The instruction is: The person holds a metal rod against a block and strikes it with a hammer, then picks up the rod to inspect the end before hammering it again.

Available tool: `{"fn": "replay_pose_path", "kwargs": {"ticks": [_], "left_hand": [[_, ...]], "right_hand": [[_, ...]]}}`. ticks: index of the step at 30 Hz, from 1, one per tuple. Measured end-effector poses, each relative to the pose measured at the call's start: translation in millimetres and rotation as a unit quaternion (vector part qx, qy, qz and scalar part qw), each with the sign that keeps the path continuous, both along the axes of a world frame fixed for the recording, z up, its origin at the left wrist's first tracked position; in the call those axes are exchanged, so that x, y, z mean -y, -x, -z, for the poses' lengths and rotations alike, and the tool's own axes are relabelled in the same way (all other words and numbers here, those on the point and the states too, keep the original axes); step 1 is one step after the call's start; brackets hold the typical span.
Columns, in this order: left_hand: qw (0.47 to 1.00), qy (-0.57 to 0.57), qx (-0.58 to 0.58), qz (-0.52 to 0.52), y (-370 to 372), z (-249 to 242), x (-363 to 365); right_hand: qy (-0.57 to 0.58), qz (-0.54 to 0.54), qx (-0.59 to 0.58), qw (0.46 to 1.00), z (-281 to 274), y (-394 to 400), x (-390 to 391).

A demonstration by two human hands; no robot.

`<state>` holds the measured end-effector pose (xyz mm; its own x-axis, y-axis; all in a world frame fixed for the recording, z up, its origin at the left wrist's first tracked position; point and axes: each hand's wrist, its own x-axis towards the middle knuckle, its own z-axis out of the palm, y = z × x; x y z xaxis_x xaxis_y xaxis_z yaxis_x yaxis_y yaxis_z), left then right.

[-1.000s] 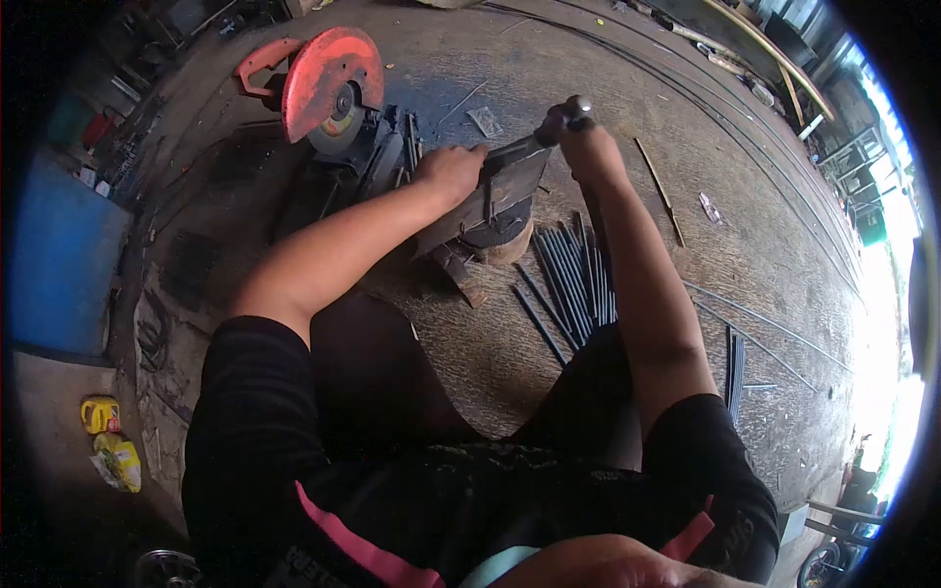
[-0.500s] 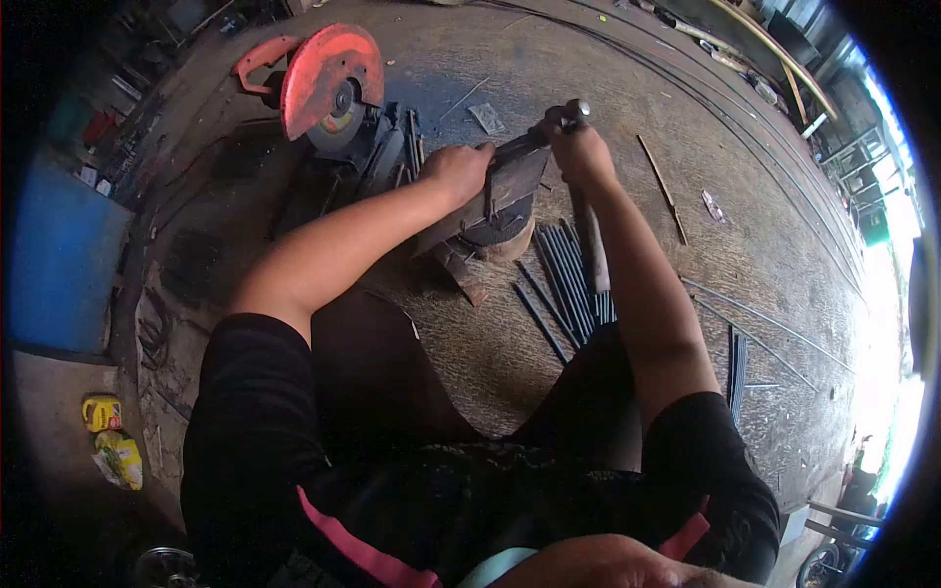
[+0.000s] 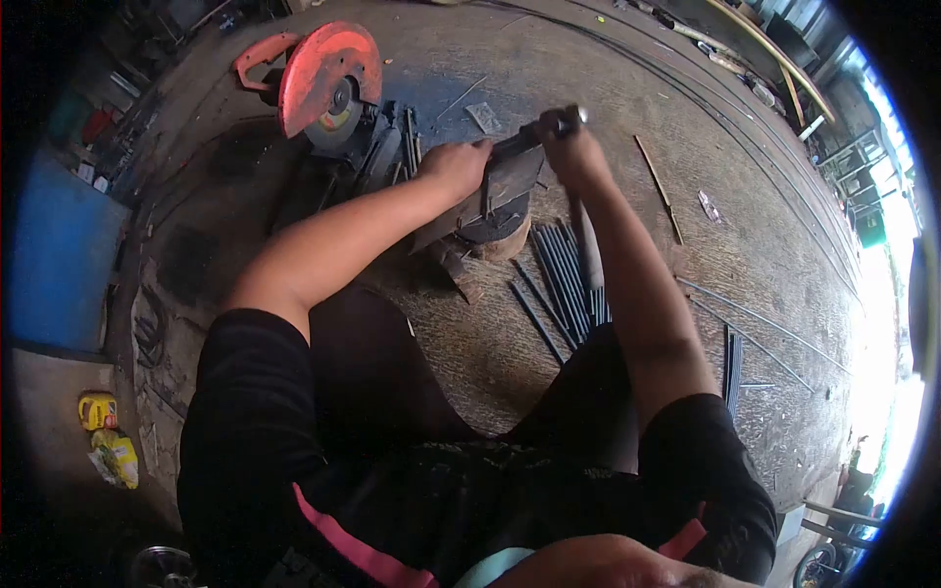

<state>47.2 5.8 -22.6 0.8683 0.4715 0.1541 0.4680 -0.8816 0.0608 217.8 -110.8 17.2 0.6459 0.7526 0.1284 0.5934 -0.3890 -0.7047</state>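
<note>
I sit on a workshop floor over a dark steel angle block (image 3: 495,191) resting on a round wooden stump (image 3: 505,240). My left hand (image 3: 454,165) presses down on the block's upper left end and holds a thin rod piece there. My right hand (image 3: 569,147) grips a hammer (image 3: 585,230) close to its metal head, which touches the block's far end; the wooden handle runs back along my forearm. A bundle of thin dark steel rods (image 3: 567,279) lies on the floor just below the stump.
An orange-guarded cut-off saw (image 3: 328,83) stands at the upper left, close to my left hand. Loose rods (image 3: 733,363) and a stick (image 3: 659,186) lie on the floor to the right. Yellow containers (image 3: 103,412) sit at the left edge.
My right hand with the hammer has come down from a raised position onto the block's far end. The left hand stays on the block.
</note>
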Motion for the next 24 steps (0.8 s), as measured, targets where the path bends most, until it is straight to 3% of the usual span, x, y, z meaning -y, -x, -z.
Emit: {"fn": "replay_pose_path", "kwargs": {"ticks": [4, 6, 7, 10, 13, 14, 16, 20, 22, 24], "left_hand": [[0.999, -0.013, -0.036, -0.013, 0.5, -17.5, 3.6], [1.000, -0.014, -0.013, -0.006, 1.6, -22.8, 4.8], [1.000, -0.006, -0.025, -0.008, 2.0, -23.0, 5.4], [1.000, 0.001, -0.018, 0.003, 3.3, -19.5, 2.8], [1.000, -0.010, -0.004, 0.023, 1.7, -12.0, -3.7], [0.999, -0.019, -0.006, 0.030, 0.5, -9.5, -3.1], [0.998, -0.037, 0.000, 0.043, 1.1, -2.0, -3.7], [0.999, -0.037, -0.018, 0.034, 2.0, -13.6, 0.0], [0.998, -0.046, -0.018, 0.026, 3.0, -17.5, 5.8], [0.998, -0.052, -0.019, 0.017, 2.1, -17.2, 4.7]], "right_hand": [[0.050, 0.016, -0.088, 0.995, -10.1, -6.8, -0.4], [-0.062, -0.014, 0.010, 0.998, -32.5, -9.7, 5.3], [-0.045, 0.043, -0.006, 0.998, -42.9, -13.2, -0.1], [-0.277, 0.048, 0.034, 0.959, -81.1, -1.4, 11.6], [-0.344, 0.028, -0.006, 0.939, -78.3, 7.1, 8.4], [-0.262, 0.040, -0.031, 0.964, -66.0, 5.5, 6.7], [-0.025, 0.098, 0.052, 0.994, -16.1, -0.3, -9.4], [-0.001, 0.017, 0.009, 1.000, 13.7, -11.5, -5.3], [-0.004, -0.010, 0.029, 1.000, -19.7, -10.5, 3.0], [-0.068, 0.029, 0.006, 0.997, -49.3, -9.5, 5.4]]}}
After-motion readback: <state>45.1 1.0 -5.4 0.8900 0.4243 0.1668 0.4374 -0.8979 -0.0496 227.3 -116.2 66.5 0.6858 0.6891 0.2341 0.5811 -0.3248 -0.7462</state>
